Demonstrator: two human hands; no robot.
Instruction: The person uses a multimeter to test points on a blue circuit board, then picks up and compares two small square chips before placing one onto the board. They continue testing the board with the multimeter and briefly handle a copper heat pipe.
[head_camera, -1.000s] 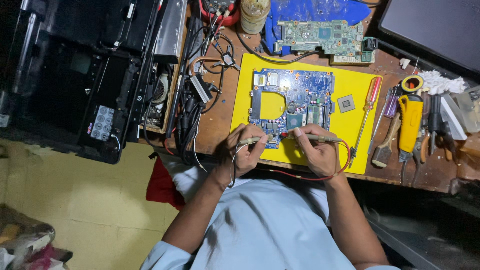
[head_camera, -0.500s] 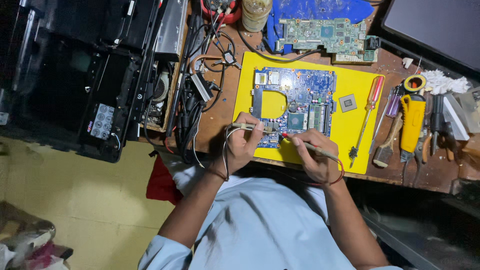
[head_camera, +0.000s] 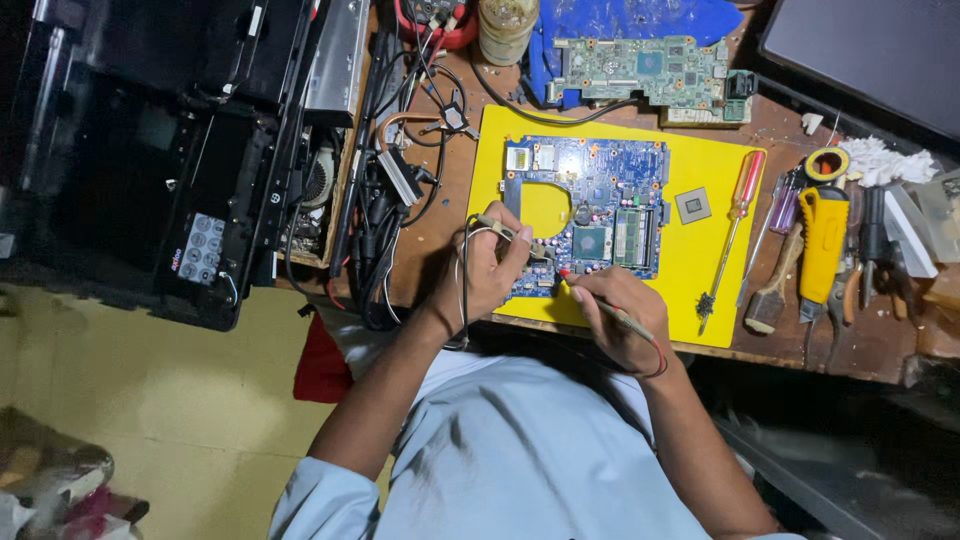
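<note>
The blue circuit board (head_camera: 600, 215) lies flat on a yellow mat (head_camera: 700, 290) on the wooden table (head_camera: 440, 230), and both hands work at its near edge. The left hand (head_camera: 485, 275) has its fingers closed around a probe with a black lead (head_camera: 515, 235), and the right hand (head_camera: 615, 320) pinches a probe with a red lead (head_camera: 600, 300) like a pen, tip on the board. The risk I see is a slip: the two tips stand close together among dense small parts, so one could bridge neighbouring contacts. The leads loop around the wrists and could drag the board or the loose chip (head_camera: 692, 205) beside the red screwdriver (head_camera: 735, 225).
</note>
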